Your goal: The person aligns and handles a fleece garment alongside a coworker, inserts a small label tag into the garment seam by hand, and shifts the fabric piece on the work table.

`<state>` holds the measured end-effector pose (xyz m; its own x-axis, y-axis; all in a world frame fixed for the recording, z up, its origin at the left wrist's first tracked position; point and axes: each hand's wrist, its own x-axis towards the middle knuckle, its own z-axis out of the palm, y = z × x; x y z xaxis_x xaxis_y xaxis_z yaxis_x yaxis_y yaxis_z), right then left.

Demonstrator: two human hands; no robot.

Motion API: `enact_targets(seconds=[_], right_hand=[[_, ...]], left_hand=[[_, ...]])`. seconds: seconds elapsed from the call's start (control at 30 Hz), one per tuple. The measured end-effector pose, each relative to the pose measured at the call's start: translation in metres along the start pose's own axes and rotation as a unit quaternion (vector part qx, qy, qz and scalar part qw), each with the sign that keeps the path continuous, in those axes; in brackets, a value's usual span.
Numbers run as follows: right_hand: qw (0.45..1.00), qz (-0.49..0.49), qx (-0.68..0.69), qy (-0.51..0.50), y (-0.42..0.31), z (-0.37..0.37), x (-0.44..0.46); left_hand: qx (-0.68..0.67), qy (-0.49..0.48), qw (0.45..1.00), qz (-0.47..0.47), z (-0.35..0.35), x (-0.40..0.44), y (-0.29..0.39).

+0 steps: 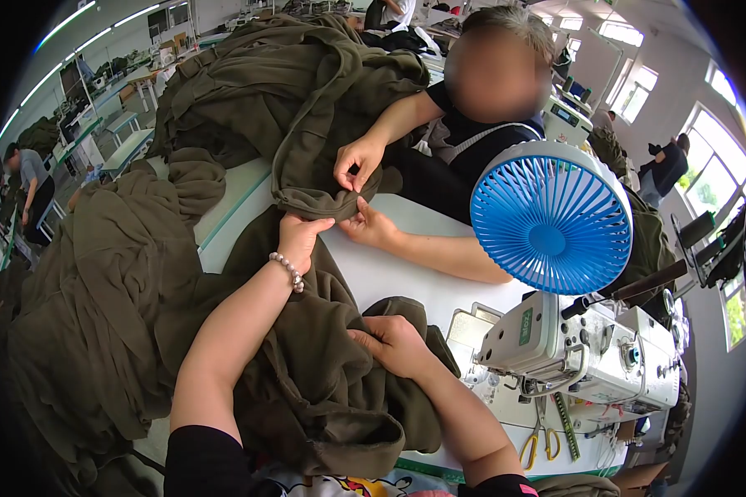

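Note:
My left hand (pixel 302 236), with a beaded bracelet at the wrist, pinches the folded edge of an olive-green garment (pixel 319 149) between thumb and fingers. Facing me, a co-worker has both hands (pixel 363 166) on that same edge, just beyond mine. Lower down, my right hand (pixel 398 344) grips a second stretch of olive-green fabric (pixel 307 364) bunched over my lap, thumb on top and most fingers hidden in the folds. Whether both stretches belong to one garment I cannot tell.
A white sewing machine (pixel 555 344) stands to my right, a blue fan (pixel 547 236) above it. Yellow-handled scissors (pixel 540 439) and a green ruler (pixel 566 422) lie near it. Heaped olive garments (pixel 224 91) cover the far left. Other people are in the background.

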<state>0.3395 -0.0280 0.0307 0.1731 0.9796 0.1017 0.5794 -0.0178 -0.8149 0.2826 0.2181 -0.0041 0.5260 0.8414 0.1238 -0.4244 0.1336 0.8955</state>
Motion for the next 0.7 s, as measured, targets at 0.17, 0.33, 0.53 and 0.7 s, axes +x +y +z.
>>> enact_targets(seconds=[0.17, 0.33, 0.53, 0.7], right_hand=[[1.0, 0.009, 0.001, -0.005, 0.0009, 0.0002, -0.0004], [1.0, 0.01, -0.003, -0.006, -0.0001, -0.0007, 0.0002], [1.0, -0.013, 0.024, 0.006, 0.0038, 0.0023, 0.0005], [1.0, 0.0, 0.021, 0.001, 0.0068, 0.0036, 0.0002]], left_hand=[[0.011, 0.002, 1.0, 0.005, 0.0011, -0.001, 0.001], [0.024, 0.004, 1.0, 0.005, 0.0033, -0.0028, 0.0042], [0.027, -0.004, 1.0, 0.004, 0.0017, -0.0019, 0.0036], [0.031, -0.008, 0.999, 0.002, 0.0029, -0.003, 0.0046]])
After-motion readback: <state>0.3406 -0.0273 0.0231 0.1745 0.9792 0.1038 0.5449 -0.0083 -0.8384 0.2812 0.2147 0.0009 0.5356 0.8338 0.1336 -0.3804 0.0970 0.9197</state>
